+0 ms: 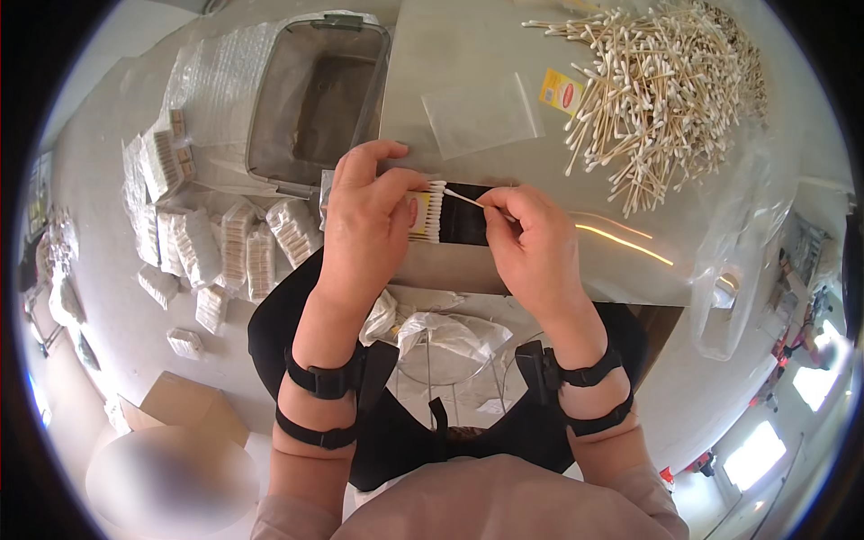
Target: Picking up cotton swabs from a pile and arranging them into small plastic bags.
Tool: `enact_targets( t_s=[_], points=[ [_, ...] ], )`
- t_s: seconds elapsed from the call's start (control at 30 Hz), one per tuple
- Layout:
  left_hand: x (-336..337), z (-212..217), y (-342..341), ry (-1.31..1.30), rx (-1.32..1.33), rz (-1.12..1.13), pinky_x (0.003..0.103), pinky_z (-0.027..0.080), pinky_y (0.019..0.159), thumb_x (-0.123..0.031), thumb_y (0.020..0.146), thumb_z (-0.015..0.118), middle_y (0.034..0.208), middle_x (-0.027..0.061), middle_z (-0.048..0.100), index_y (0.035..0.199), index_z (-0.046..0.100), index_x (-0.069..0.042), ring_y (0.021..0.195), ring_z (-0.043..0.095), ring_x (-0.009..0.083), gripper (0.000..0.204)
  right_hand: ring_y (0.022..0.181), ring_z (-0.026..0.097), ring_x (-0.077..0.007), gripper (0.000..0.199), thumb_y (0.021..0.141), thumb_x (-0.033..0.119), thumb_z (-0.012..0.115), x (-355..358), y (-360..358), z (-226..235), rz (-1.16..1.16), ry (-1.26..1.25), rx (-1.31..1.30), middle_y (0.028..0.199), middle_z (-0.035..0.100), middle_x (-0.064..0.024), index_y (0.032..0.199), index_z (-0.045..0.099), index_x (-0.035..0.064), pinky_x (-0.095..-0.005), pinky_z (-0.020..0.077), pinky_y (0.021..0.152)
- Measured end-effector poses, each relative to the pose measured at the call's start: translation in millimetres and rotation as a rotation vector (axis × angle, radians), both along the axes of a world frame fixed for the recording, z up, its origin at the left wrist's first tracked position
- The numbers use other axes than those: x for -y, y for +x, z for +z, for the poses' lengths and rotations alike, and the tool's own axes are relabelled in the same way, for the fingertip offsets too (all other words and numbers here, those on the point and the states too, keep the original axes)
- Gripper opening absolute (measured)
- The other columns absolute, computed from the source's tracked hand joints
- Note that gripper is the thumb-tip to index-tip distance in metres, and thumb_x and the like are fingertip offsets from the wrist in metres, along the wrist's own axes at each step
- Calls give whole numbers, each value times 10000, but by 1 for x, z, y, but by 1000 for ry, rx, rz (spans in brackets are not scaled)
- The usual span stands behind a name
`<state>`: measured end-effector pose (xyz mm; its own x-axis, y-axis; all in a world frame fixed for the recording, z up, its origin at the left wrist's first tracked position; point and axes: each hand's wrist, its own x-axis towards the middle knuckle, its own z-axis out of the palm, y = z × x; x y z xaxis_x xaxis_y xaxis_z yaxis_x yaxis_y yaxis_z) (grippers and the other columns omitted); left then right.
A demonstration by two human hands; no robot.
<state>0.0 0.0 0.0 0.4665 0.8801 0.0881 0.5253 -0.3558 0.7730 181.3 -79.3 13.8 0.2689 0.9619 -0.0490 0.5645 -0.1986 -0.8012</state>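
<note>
My right hand [531, 236] pinches a single cotton swab [464, 197] between thumb and fingers. The swab's far tip reaches to the top of a row of swabs [436, 214] lying side by side with their white heads in line. My left hand [364, 211] is curled over the left part of that row, thumb and index finger pressing on it. A yellow printed card [417, 216] shows at the row, next to the left thumb. Under the swabs and between both hands is a dark rectangular patch [463, 222] on the grey table [576, 184]. My left palm hides the rest of the row.
Loose cotton swabs [670, 81] form a big heap at the back right, a yellow card [560, 92] at its edge. Beyond my hands lies a clear plastic bag [481, 117]. A grey bin [256, 121] and several bagged swab bundles [236, 247] are at the left; a cardboard box [193, 405] is lower left.
</note>
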Motion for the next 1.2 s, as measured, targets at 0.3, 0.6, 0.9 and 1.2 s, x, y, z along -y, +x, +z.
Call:
enact_targets(
  t_s=[0.3, 0.6, 0.9, 1.2],
  points=[
    [3, -3, 3, -66, 53, 28, 330, 531, 832, 145, 852, 554, 1254, 136, 587, 957, 714, -17, 1019, 643, 242, 251, 676, 636, -299, 92, 827, -34, 686, -3, 2, -3, 15, 14, -40, 788, 651, -100, 885, 676, 35, -380, 491, 588],
    [3, -4, 6, 53, 21, 138, 379, 518, 817, 81, 765, 696, 1200, 140, 597, 961, 696, -39, 1007, 613, 291, 230, 669, 631, -297, 91, 828, -26, 689, -3, 1, -3, 9, 18, -68, 788, 653, -98, 891, 679, 38, -387, 489, 592],
    [5, 6, 3, 2, -197, 319, 337, 492, 767, -94, 779, 814, 1062, 84, 588, 1064, 647, -61, 931, 580, 205, 332, 671, 631, -289, 90, 837, -20, 685, -2, 0, 0, -2, -18, -81, 798, 653, -90, 904, 678, 40, -379, 493, 598],
    [0, 6, -17, -307, -76, 377, 244, 498, 748, -85, 948, 692, 896, 32, 638, 1104, 612, -16, 806, 592, 103, 189, 675, 630, -283, 89, 835, -26, 684, -3, 1, 1, 18, -33, -53, 802, 663, -88, 895, 682, 40, -371, 492, 600]
  ],
)
